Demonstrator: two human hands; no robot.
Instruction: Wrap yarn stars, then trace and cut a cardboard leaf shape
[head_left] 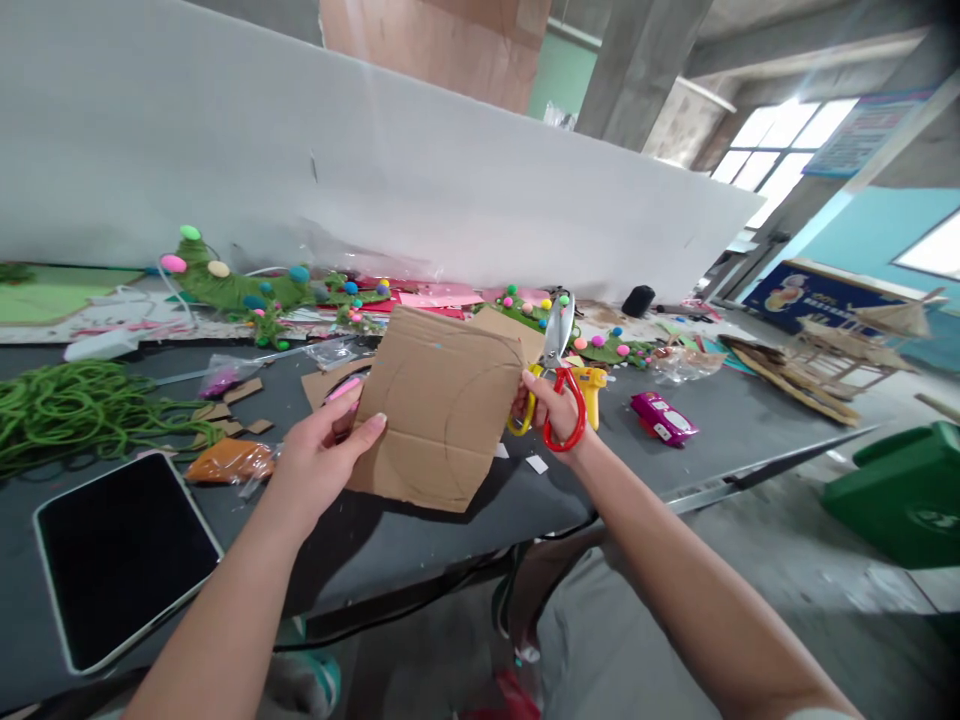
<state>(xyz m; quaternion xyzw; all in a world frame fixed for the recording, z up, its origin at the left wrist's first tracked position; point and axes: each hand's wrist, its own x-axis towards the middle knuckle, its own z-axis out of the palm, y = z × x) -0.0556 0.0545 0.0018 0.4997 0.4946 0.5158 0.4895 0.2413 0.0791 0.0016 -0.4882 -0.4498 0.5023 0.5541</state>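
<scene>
A brown cardboard piece (427, 400) with curved pencil-like lines drawn on it is held up over the table. My left hand (337, 435) grips its left edge, thumb in front and the other fingers partly hidden behind. Something slim and pink (345, 388) shows at those fingers; I cannot tell what it is. In my right hand (551, 400) are scissors (559, 330) with red and yellow handles, their blades pointing up. The right fingertips also touch the cardboard's right edge. Behind that hand lies a yellow glue gun (592, 390).
A tablet (127, 560) and green cord (82, 415) lie at left, near an orange packet (229, 460). Green garlands with coloured pompoms (240, 285) line the back, before a white panel (450, 170). A purple packet (664, 418) lies right; a green bin (900, 490) stands beyond the edge.
</scene>
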